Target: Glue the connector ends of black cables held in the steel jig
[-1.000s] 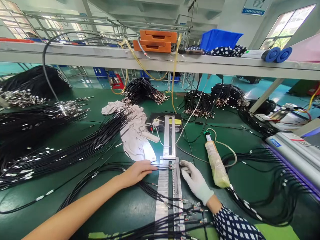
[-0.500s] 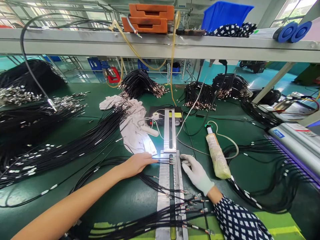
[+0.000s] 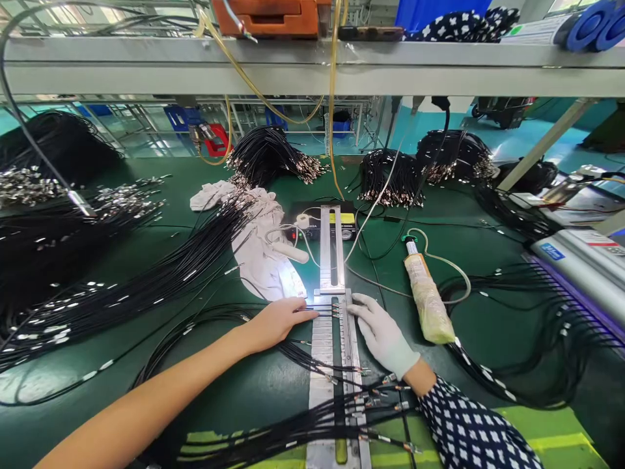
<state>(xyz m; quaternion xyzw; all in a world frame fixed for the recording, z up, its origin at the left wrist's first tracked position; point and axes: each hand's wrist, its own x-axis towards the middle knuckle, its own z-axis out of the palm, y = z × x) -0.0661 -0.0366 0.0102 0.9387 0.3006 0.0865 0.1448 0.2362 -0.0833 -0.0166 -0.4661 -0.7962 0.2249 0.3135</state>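
My bare left hand [image 3: 277,324] is closed on a few thin black cables [image 3: 323,311] at the left edge of a slotted metal jig [image 3: 322,355]. The cable ends lie across the jig's slot. At the jig's right edge is my right hand [image 3: 383,335] in a white glove, its fingers stretched out and touching the metal rail beside the cable ends. Nothing shows in that hand. Nearer to me, more black cables [image 3: 288,423] with metal-tipped ends lie across the jig. A bright lamp glow falls just behind my left hand.
A wrapped dispensing tube [image 3: 427,299] with a hose lies right of the jig. A black control box [image 3: 303,228] and a white cloth [image 3: 258,251] sit behind. Cable bundles [image 3: 185,251] spread left; a shelf beam [image 3: 293,78] crosses above. A silver machine [image 3: 586,267] stands right.
My right hand has shifted slightly left, its fingertips now over the jig's right rail. My left hand has slid slightly right along the cables. The head view has tilted a little downward.
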